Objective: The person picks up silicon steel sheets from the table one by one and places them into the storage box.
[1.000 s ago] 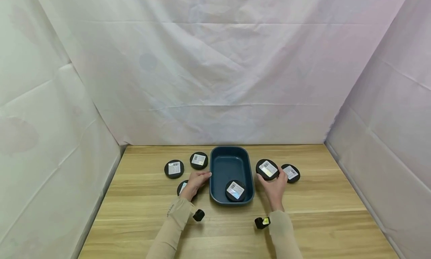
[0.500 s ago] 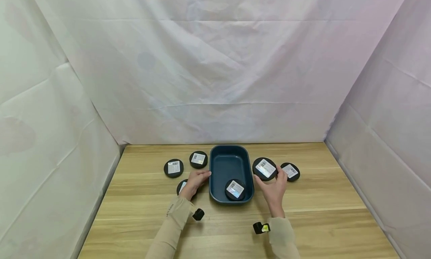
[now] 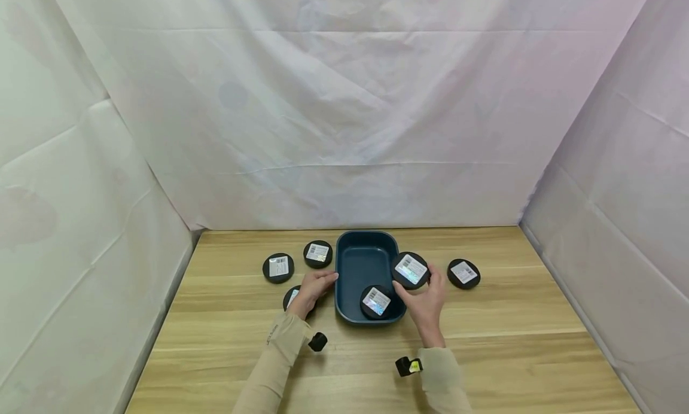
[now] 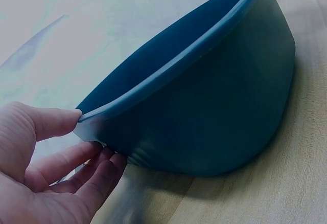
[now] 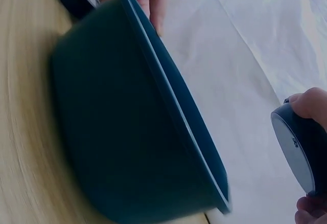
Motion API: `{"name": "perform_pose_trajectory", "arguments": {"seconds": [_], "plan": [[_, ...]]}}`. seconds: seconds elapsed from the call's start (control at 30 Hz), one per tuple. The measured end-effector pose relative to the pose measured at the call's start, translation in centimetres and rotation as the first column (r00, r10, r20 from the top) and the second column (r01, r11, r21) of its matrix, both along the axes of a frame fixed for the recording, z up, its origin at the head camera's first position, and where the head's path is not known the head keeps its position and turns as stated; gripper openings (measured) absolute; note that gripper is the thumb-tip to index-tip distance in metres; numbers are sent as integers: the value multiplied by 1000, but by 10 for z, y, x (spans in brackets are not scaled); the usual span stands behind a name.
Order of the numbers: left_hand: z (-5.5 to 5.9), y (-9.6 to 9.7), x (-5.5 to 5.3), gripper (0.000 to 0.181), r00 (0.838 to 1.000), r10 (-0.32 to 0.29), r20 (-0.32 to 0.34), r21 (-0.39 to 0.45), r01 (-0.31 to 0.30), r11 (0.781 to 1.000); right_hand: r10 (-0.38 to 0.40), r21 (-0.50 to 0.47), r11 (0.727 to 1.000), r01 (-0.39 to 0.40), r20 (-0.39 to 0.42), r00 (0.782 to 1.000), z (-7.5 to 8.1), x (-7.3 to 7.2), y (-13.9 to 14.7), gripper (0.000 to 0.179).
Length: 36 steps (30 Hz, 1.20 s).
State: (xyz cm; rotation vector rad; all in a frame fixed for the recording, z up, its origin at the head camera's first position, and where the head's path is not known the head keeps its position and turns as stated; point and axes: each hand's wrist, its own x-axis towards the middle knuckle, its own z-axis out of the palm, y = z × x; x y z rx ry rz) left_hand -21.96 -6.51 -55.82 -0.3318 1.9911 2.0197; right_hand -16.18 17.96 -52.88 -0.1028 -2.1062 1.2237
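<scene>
the right hand (image 3: 425, 300) pinches a round black container (image 3: 411, 270) by its sides, thumb and fingers on opposite edges; that grip leaves the label facing up and uncovered; the container is off the table (image 3: 511, 342), overlapping the right rim of the blue bin (image 3: 363, 264) in the head view, though the right wrist view shows a gap between the 2; the left hand (image 3: 316, 287) grips the bin's left side, thumb at the rim and fingers bent against the outer wall below, likely to stop it sliding;

inside, 1 labelled container (image 3: 375, 302) lies flat in the near right corner, so the wider room is toward the bin's far end; the rim is raised all round, so the held piece probably needs height to pass over it; 1 container on the right (image 3: 464, 274) sits well apart from the bin; on the left, the far container (image 3: 318, 254) is just beside the wall, the outer container (image 3: 278, 268) is farther off, and the near container (image 3: 292, 296) is partly hidden by the left hand, leaving that side tighter for moving
</scene>
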Motion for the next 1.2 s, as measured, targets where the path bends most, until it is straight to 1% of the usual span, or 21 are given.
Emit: {"name": "perform_pose_trajectory", "arguments": {"seconds": [0.17, 0.3, 0.43, 0.57, 0.7, 0.83, 1.07, 1.2], "plan": [[1, 0, 1, 32, 1000, -6, -6, -16, 6, 1000, 41, 3, 999, -41, 2, 999, 2, 1, -14, 83], [1, 0, 1, 34, 1000, -12, -15, -20, 12, 1000, 80, -1, 997, -80, 36, 996, 2, 2, -26, 83], [1, 1, 1, 33, 1000, -7, -21, -18, 6, 1000, 97, 1, 995, -98, 62, 993, 1, 4, -36, 84], [0, 2, 1, 31, 1000, 4, -30, -8, -4, 1000, 114, -2, 993, -114, 71, 991, -1, 6, -42, 84], [-1, 2, 1, 31, 1000, 0, -31, -5, 0, 1000, 131, -12, 991, -130, 70, 989, -1, 7, -45, 83], [0, 2, 2, 31, 999, -1, -32, -8, 0, 1000, 136, -9, 991, -136, 56, 989, -2, 9, -46, 83], [-2, 2, 1, 33, 1000, -1, -20, -5, 1, 1000, 125, 11, 992, -126, 76, 989, -10, 10, -46, 82], [1, 1, 2, 34, 1000, -15, -13, 10, 15, 1000, 125, 24, 992, -127, 82, 989, -16, 11, -46, 83]]}}
